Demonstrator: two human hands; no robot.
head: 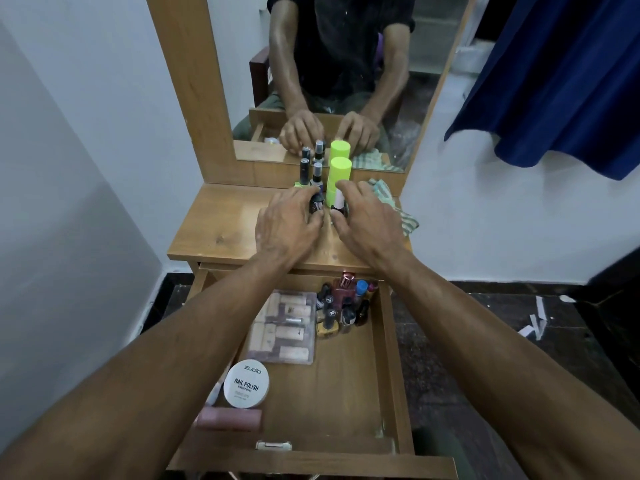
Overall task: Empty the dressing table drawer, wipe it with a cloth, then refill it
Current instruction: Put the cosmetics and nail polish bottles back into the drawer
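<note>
Though fingers partly hide them, left hand [287,225] and right hand [363,220] each grip a small bottle.

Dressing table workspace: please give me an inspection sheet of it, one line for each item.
Surface: wooden tabletop, bare on its left part.
Job's things: drawer pulled open, still holding a nail polish remover tub, a clear case of tubes, a pink tube and a cluster of small bottles; checked cloth on the tabletop at the right.
Clutter: green cylinder and small dark-capped bottles by the mirror.
Grippers: left hand grips a dark bottle; right hand grips a white-capped bottle.
Cables: nothing seen.
Surroundings: blue curtain, paper scraps on the dark floor.
</note>
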